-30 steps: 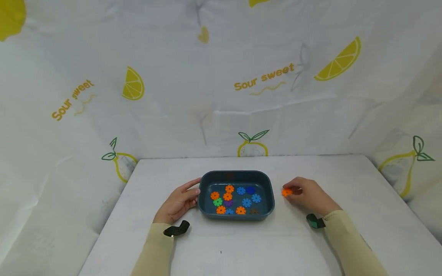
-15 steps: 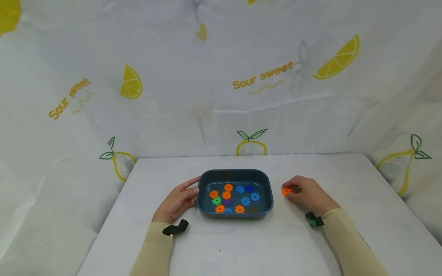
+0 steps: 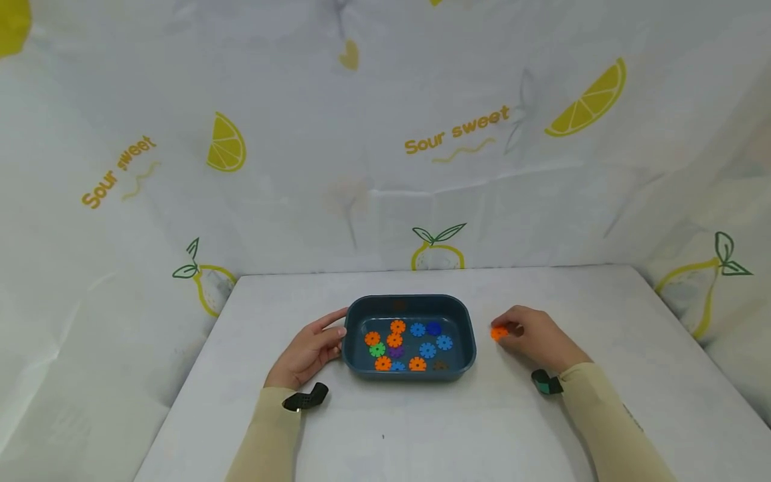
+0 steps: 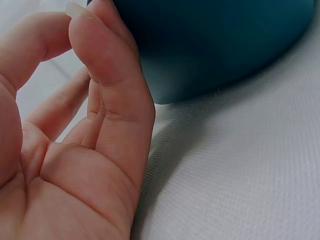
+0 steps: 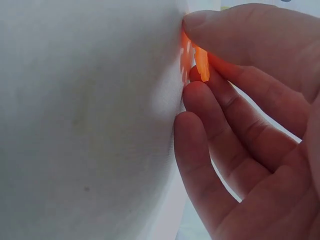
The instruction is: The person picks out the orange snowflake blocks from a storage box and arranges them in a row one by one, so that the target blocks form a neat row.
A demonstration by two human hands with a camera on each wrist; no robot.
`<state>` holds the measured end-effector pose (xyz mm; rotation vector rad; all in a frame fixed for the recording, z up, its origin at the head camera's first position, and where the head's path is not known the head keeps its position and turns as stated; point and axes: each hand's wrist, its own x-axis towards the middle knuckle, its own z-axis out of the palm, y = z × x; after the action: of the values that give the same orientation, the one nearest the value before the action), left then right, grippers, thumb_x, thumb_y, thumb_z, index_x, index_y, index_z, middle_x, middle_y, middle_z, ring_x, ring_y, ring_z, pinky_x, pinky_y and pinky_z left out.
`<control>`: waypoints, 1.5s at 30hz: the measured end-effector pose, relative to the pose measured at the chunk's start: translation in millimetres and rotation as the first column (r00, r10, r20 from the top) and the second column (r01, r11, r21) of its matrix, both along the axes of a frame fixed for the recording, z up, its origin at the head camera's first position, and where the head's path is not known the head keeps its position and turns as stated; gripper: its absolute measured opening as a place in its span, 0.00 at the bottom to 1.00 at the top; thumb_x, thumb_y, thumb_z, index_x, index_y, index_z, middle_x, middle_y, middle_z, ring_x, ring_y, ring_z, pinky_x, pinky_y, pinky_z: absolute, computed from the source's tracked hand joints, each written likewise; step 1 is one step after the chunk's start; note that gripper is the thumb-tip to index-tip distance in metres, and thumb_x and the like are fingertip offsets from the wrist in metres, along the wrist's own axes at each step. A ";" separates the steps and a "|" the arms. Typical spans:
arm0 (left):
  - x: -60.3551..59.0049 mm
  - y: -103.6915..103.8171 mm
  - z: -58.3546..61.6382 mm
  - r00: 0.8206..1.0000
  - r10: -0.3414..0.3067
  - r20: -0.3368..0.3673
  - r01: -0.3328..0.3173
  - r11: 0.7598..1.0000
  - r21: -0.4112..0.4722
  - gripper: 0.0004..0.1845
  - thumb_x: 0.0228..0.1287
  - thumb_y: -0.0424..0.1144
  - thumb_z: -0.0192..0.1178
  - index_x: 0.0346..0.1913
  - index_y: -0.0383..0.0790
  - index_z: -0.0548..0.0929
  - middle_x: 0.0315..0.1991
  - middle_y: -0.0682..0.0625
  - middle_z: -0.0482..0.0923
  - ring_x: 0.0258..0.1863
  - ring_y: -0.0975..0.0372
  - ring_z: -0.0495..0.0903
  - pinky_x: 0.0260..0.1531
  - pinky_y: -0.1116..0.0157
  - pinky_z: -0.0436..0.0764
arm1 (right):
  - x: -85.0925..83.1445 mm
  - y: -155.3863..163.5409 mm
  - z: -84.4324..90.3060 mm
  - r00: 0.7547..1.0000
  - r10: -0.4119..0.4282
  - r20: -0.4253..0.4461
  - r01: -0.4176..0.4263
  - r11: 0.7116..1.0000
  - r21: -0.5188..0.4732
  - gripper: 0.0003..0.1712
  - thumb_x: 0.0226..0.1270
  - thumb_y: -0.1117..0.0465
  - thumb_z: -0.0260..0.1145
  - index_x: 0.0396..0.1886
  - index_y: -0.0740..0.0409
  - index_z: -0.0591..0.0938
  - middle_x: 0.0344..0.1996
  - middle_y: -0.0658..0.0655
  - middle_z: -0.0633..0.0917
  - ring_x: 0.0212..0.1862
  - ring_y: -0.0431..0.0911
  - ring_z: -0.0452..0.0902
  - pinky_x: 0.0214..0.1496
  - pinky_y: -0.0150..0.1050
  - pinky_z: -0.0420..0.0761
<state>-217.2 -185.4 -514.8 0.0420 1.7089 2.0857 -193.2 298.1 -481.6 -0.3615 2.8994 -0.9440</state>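
Observation:
A dark blue tray (image 3: 409,303) sits mid-table and holds several gear-shaped discs: orange (image 3: 397,327), blue (image 3: 427,349), a green one (image 3: 377,349) and a purple one. My left hand (image 3: 310,353) rests against the tray's left wall (image 4: 210,50), fingers relaxed and touching it. To the right of the tray, my right hand (image 3: 533,338) pinches an orange disc (image 3: 498,332) between thumb and fingers, low at the table surface; the right wrist view shows the orange disc (image 5: 200,62) held at the fingertips (image 5: 197,90).
The white table (image 3: 421,428) is bounded by a lemon-and-pear printed cloth backdrop (image 3: 361,167) at the back and both sides. Wrist straps (image 3: 306,399) sit on both beige sleeves.
Hardly anything has changed; both hands keep their places, the right one still pinching the orange disc. Only the camera view shifted slightly.

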 end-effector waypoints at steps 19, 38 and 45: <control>-0.5 1.5 0.7 1.000 0.027 0.013 -0.026 1.000 -0.006 0.31 0.78 0.37 0.66 0.79 0.51 0.74 0.36 0.52 0.80 0.34 0.63 0.77 0.37 0.70 0.80 | -5.4 -1.1 13.1 0.999 0.022 0.032 -0.022 1.000 -0.003 0.22 0.69 0.59 0.77 0.62 0.54 0.88 0.51 0.52 0.89 0.52 0.48 0.82 0.57 0.48 0.84; -3.3 -1.9 -0.4 1.000 0.007 -0.007 -0.007 1.000 -0.020 0.31 0.75 0.41 0.69 0.78 0.53 0.76 0.37 0.52 0.81 0.37 0.61 0.77 0.38 0.69 0.80 | -55.6 -101.8 97.9 0.889 0.450 0.078 -0.457 0.878 0.140 0.17 0.72 0.59 0.76 0.59 0.47 0.89 0.52 0.45 0.89 0.54 0.44 0.84 0.60 0.48 0.86; -4.2 -2.6 0.6 1.000 0.005 -0.019 -0.005 1.000 -0.023 0.29 0.76 0.43 0.69 0.77 0.54 0.77 0.42 0.51 0.82 0.39 0.60 0.77 0.42 0.68 0.81 | -64.0 -155.2 83.4 0.782 0.578 0.231 -0.621 0.751 0.225 0.20 0.69 0.59 0.79 0.60 0.50 0.89 0.53 0.49 0.90 0.52 0.42 0.83 0.61 0.46 0.85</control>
<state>-221.4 -188.0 -514.2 0.0511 1.7458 2.0752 -257.2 142.9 -398.2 -1.0668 2.4481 -0.4048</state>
